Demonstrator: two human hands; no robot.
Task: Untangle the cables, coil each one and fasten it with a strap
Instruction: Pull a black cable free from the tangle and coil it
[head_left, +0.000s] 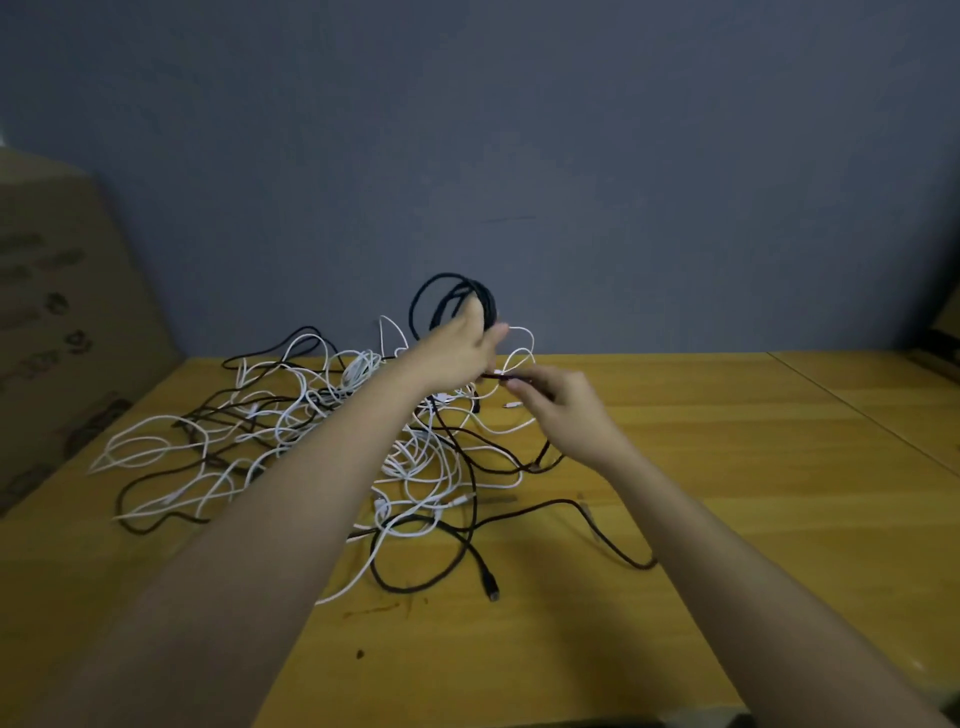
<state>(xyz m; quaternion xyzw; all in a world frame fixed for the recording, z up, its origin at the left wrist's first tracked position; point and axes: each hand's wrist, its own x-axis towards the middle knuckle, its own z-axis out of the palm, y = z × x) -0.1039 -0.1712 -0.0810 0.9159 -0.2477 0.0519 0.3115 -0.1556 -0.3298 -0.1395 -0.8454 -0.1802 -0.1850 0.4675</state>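
A coil of black cable (452, 304) is being held up above the far edge of the wooden bench (727, 467), the left hand (460, 351) gripping its loops. The right hand (558, 402) is pinching a dark strand (strap or cable end, unclear) just beside it. Tangled white and black cables (311, 431) are sprawling across the bench's far left, near a cardboard box (57, 312).

blue-grey wall (571, 130) | wooden table (727, 467) | cardboard box (57, 312) left

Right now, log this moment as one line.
left hand: holds black coil | right hand: pinches black cable end | tangle: on table
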